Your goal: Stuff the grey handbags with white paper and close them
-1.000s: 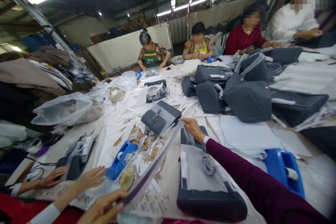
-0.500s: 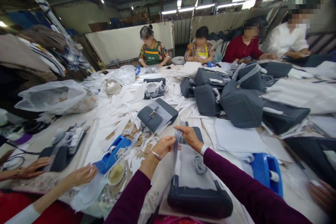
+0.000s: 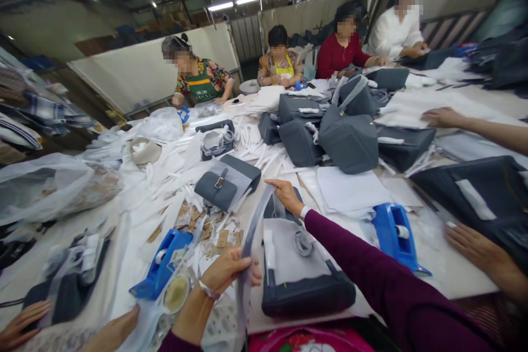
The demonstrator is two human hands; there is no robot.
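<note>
Between my two hands stretches a long grey strap [image 3: 254,225] in a translucent wrap. My left hand [image 3: 229,270] is closed on its lower part, with the end hanging down towards the table's edge. My right hand [image 3: 286,196] pinches the upper end, just past the bag's far side. In front of me lies a dark grey handbag [image 3: 309,296], its base towards me. A pale translucent sheet [image 3: 284,250] covers much of it, with a wrapped coil [image 3: 304,243] on top. Another dark grey bag with a buckle flap [image 3: 216,186] lies beyond my hands.
A blue tape dispenser [image 3: 161,264] stands left beside a tape roll [image 3: 176,292]; another blue dispenser [image 3: 395,237] stands right. Dark grey bags [image 3: 348,140] are heaped beyond white sheets [image 3: 350,190]. Co-workers' hands [image 3: 480,247] are at both sides; several people sit across the table.
My hands have moved apart; the left came down and towards me, drawing the strap out long. The view has turned right, and a co-worker's hand now reaches in over white sheets at the right.
</note>
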